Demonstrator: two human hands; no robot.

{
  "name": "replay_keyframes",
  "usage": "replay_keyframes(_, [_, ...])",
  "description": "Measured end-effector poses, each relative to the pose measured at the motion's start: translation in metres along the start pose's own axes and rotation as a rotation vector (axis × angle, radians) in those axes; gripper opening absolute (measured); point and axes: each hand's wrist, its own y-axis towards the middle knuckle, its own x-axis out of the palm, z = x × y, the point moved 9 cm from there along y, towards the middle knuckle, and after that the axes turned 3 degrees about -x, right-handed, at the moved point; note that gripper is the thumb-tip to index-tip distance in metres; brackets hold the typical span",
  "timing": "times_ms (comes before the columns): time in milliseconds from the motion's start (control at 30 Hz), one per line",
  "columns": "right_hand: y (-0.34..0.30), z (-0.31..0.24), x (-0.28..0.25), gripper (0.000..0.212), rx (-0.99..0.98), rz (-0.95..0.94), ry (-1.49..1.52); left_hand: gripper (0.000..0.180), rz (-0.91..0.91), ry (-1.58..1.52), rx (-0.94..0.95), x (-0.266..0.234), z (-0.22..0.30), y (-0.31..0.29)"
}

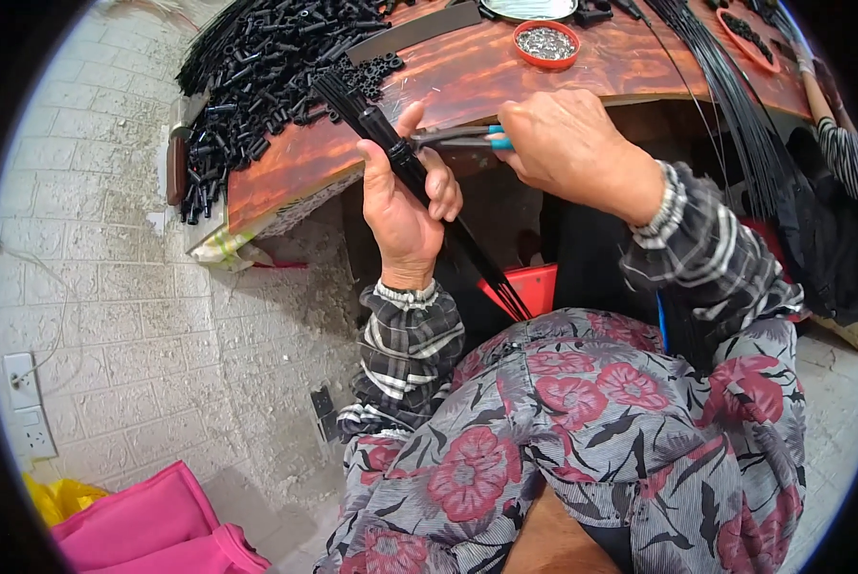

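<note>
My left hand (402, 222) is wrapped loosely round a bundle of thin black rods (472, 251) that look like umbrella ribs. It slants from the table's edge down to my lap. Near its upper end, a black ribbed collar (381, 126) gathers the rods, which fan out above it. In my right hand (574, 145) are pliers (459, 141) with blue handles. Their metal jaws reach the bundle just below the collar, between my left thumb and fingers. What exactly the jaws grip is too small to tell.
A large heap of black plastic tubes (256, 86) covers the left of the wooden table (448, 72). An orange dish (546, 44) of small metal bits stands at the back. More black rods (735, 115) hang over the right edge. Another person's striped sleeve (845, 158) is far right.
</note>
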Motion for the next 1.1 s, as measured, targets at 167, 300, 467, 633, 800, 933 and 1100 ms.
replay_keyframes(167, [0.024, 0.039, 0.015, 0.026, 0.104, 0.122, 0.015, 0.076, -0.041, -0.047, 0.092, -0.011, 0.022, 0.001])
replay_keyframes(300, [0.044, 0.038, 0.036, 0.025, 0.075, 0.06, -0.025, 0.084, -0.095, -0.044, 0.152, -0.022, 0.049, -0.002])
replay_keyframes(467, [0.027, -0.014, 0.008, 0.017, -0.129, 0.394, 0.43, 0.087, -0.139, -0.087, 0.238, -0.033, 0.076, -0.01])
replay_keyframes(633, [-0.037, -0.096, 0.062, 0.023, -0.202, -0.443, 0.926, 0.09, -0.297, -0.142, 0.368, -0.039, 0.105, -0.019])
replay_keyframes(800, [-0.071, -0.11, 0.116, 0.027, -0.059, -0.525, 1.124, 0.088, -0.293, -0.383, 0.473, -0.047, 0.128, -0.027])
replay_keyframes(933, [-0.077, -0.091, 0.146, 0.053, 0.469, -0.62, 1.589, 0.088, -0.419, -0.474, 0.437, -0.033, 0.119, -0.027])
replay_keyframes(1100, [-0.047, -0.063, 0.068, 0.088, 0.193, 0.036, 1.78, 0.097, -0.506, -0.534, 0.442, -0.017, 0.114, -0.029])
